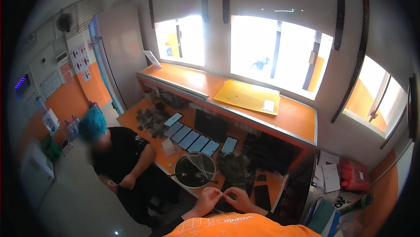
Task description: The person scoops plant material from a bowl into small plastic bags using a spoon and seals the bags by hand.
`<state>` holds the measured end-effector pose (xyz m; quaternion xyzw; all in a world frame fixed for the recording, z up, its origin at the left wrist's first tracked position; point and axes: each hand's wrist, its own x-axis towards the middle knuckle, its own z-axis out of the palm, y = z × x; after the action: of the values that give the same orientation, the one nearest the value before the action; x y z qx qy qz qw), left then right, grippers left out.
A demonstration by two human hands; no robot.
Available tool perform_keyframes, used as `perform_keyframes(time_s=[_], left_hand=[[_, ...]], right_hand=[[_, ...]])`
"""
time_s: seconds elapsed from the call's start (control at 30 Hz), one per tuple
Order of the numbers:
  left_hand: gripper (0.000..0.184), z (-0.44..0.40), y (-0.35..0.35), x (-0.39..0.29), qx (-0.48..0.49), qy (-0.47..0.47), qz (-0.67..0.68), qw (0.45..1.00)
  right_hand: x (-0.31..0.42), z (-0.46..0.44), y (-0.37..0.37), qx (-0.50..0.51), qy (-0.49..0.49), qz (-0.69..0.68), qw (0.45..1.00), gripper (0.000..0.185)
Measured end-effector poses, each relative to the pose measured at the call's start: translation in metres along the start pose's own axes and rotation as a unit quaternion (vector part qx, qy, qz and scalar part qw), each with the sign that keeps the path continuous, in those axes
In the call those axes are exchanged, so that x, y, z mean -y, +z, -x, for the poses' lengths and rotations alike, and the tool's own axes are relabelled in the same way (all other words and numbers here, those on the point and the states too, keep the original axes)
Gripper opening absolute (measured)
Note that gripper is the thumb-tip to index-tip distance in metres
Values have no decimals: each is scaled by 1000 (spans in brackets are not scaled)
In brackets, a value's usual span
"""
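My left hand (209,198) and my right hand (237,199) meet fingertip to fingertip just above my orange shirt. Both are pinched closed; whatever lies between the fingertips is too small to make out. Beyond them on the orange desk is a round container (195,169) with dark contents and a clear plastic bag over its rim. A dark, blurry pile (234,165) sits to its right. Several phones (189,140) lie in a row behind the container, with one more phone (229,145) apart. A black phone-like slab (262,198) rests right of my right hand.
A seated co-worker (122,158) in black with a teal hair cover is at the left, hands together. Dark pieces (151,121) lie at the desk's far left. A raised shelf (201,79) holds a yellow envelope (249,97). A red case (353,175) stands at the right.
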<state>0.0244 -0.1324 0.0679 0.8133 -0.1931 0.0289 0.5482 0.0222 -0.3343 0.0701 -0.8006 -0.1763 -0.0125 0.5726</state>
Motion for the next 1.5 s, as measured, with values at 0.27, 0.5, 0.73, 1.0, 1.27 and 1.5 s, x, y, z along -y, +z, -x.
perform_keyframes(time_s=[0.27,0.5,0.73,1.0,1.27,1.5], left_hand=[[14,1,-1,2,-16,6,-2,1000],[15,2,10,9,-47,-52,73,995],[17,3,4,-5,-38,-29,24,999],[13,2,2,-5,-33,-8,5,999],[14,5,5,-1,-34,-24,11,999],[17,8,6,5,-14,-69,29,997]], right_hand=[[0,-2,0,4,-10,11,1000,15],[3,-2,5,-13,17,-39,999,16],[-5,0,2,-25,12,-18,999,16],[-8,1,1,3,14,-38,999,16],[-5,2,0,21,6,-16,1000,17],[-14,2,3,21,-11,13,1000,19]])
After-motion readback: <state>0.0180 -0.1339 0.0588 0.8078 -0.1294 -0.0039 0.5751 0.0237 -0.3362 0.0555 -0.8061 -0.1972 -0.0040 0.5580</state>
